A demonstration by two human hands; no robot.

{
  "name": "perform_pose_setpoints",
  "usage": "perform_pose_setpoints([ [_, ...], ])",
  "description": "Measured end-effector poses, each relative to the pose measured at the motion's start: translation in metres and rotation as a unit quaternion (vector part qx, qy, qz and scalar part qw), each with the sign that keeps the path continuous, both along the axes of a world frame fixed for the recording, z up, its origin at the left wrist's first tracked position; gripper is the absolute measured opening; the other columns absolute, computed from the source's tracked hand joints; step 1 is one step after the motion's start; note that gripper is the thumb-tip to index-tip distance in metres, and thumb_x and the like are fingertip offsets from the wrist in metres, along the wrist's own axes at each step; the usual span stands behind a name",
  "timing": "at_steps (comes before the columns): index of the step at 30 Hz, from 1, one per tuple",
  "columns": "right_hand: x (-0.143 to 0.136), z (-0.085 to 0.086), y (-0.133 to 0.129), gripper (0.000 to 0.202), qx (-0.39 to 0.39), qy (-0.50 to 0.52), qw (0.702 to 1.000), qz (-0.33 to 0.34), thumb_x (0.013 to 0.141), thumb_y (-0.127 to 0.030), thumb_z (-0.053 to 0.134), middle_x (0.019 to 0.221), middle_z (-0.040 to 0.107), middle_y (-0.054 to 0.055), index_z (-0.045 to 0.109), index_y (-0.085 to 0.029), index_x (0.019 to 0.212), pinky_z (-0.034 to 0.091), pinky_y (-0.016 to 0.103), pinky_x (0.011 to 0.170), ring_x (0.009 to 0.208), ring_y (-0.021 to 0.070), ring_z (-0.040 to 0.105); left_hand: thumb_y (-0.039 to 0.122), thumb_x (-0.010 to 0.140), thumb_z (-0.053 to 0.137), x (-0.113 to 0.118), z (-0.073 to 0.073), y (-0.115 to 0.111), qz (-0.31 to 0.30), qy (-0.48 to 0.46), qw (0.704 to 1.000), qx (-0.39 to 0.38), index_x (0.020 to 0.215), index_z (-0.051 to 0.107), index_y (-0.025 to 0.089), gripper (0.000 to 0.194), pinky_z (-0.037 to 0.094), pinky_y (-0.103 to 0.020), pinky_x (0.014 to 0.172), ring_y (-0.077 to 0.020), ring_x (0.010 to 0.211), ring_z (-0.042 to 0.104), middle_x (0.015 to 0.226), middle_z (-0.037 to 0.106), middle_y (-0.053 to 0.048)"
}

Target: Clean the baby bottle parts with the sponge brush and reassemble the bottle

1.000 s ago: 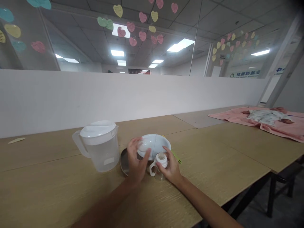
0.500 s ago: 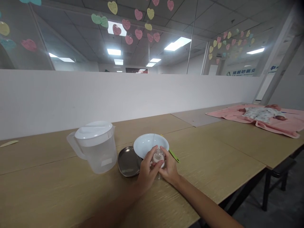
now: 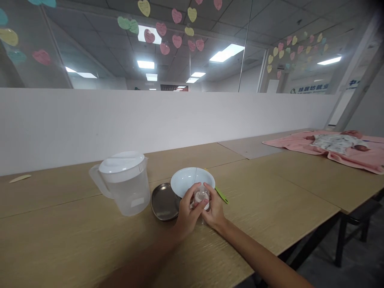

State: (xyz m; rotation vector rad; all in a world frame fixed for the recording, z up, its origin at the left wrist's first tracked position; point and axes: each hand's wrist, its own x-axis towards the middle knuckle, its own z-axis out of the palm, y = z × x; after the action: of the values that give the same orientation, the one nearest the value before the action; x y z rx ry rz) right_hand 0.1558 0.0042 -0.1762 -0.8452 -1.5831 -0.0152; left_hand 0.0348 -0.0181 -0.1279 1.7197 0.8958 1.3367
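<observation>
Between my two hands is a baby bottle (image 3: 202,194) with a clear domed top and a white collar; the lower part is mostly hidden by my palms. My left hand (image 3: 188,211) wraps its left side, with the thumb across the front. My right hand (image 3: 215,211) closes round the right side, fingertips up by the dome. Just behind the hands stands a white bowl (image 3: 183,178), partly covered by them. To the left of my left hand lies a shallow metal tray (image 3: 164,204).
A lidded clear plastic pitcher (image 3: 129,192) stands on the wooden table (image 3: 264,208) at left. A green handle (image 3: 222,195) sticks out right of the bowl. Far right, a doll-like baby figure (image 3: 337,143) lies on a pink blanket (image 3: 366,162). A white wall (image 3: 168,120) bounds the back.
Both hands keep hold of the bottle with almost the same grip. The whole view has shifted slightly, so things appear a little farther right.
</observation>
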Motion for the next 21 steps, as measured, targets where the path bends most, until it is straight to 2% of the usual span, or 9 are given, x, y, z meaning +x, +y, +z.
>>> perform_pose_setpoints([
  [8,-0.0022,0.0008,-0.0014,0.058,-0.004,0.023,1.000,0.004,0.079,-0.037,0.059,0.116,0.059,0.013,0.039,-0.019,0.130,0.054,0.041,0.080,0.095,0.0248,0.063,0.037,0.081,0.060,-0.0013,0.0047,-0.0007,0.001,0.026,1.000,0.014,0.120,0.054,0.021,0.043,0.051,-0.026,0.075,-0.0174,0.086,0.060,0.104,0.063,-0.005],
  [15,-0.0039,-0.0006,-0.0012,0.060,-0.004,0.036,0.999,0.005,0.079,-0.039,0.061,0.115,0.059,0.013,0.038,-0.018,0.130,0.054,0.040,0.078,0.095,0.0246,0.063,0.033,0.081,0.060,-0.0013,0.0063,0.0001,0.006,0.037,0.998,0.054,0.119,0.057,0.020,0.040,0.050,-0.028,0.084,-0.0202,0.098,0.060,0.110,0.064,-0.006],
  [21,-0.0025,0.0003,-0.0003,0.059,0.035,-0.004,0.999,-0.019,0.082,-0.038,0.056,0.115,0.059,0.014,0.035,-0.018,0.133,0.054,0.042,0.078,0.096,0.0260,0.062,0.035,0.078,0.063,-0.0013,0.0034,-0.0007,0.036,0.023,0.998,0.035,0.118,0.060,0.019,0.043,0.051,-0.026,0.079,-0.0203,0.095,0.062,0.108,0.066,-0.005],
])
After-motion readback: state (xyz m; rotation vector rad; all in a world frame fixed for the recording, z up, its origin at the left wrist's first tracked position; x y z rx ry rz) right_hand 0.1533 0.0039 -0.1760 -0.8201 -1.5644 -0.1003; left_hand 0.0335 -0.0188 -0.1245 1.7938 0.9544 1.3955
